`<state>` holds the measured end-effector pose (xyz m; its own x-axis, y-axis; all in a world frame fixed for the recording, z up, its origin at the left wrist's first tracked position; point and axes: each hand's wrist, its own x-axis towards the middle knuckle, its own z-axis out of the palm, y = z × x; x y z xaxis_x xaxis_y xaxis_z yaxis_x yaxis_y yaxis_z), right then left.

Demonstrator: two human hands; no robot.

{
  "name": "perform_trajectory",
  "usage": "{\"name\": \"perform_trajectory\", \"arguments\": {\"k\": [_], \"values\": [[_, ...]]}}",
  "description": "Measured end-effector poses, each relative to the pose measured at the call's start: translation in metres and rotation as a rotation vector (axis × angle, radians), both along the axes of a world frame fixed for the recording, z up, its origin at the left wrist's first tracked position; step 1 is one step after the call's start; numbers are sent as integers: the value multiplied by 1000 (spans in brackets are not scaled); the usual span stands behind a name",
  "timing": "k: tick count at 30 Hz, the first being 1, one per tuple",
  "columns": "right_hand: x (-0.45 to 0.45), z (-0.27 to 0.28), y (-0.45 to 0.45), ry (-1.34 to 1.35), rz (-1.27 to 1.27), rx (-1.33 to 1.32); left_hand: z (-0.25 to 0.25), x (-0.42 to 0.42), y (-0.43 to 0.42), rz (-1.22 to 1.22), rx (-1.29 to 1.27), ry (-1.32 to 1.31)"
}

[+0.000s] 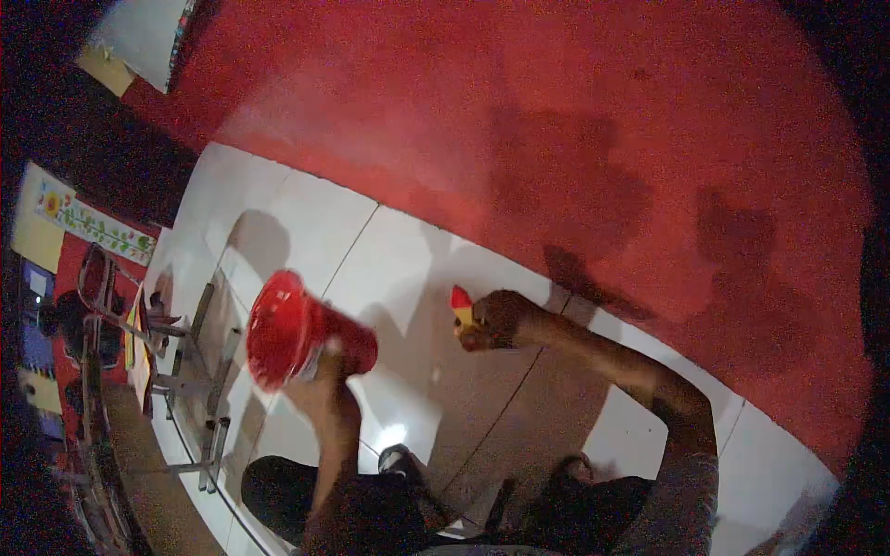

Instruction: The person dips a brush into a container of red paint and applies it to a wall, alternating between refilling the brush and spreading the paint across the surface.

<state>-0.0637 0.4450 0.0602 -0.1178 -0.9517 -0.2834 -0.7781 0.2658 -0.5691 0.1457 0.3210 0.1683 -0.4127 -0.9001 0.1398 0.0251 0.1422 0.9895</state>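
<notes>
On the left of the head view, my left hand (326, 378) is closed around the underside of a red megaphone (311, 326). Its wide flared bell faces left and its narrower end points right. To the right, my right hand (505, 320) is closed on a small object with a red tip and yellow body (464, 313); its exact kind I cannot make out. The two hands are apart, both above the floor. My fingers on the megaphone are partly blurred, and the grip itself is partly hidden.
A red wall (445, 102) meets the white tiled floor (357, 255) along a slanting edge, with shadows on both. Furniture with metal legs (199, 371) stands at the left, near a strip with flower drawings (102, 227). My dark-trousered legs (371, 510) show below.
</notes>
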Motion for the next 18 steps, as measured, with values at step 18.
{"name": "perform_trajectory", "arguments": {"k": [18], "values": [[24,181,146,-4,-838,-861,-111,-130,99,-371,-326,118]]}}
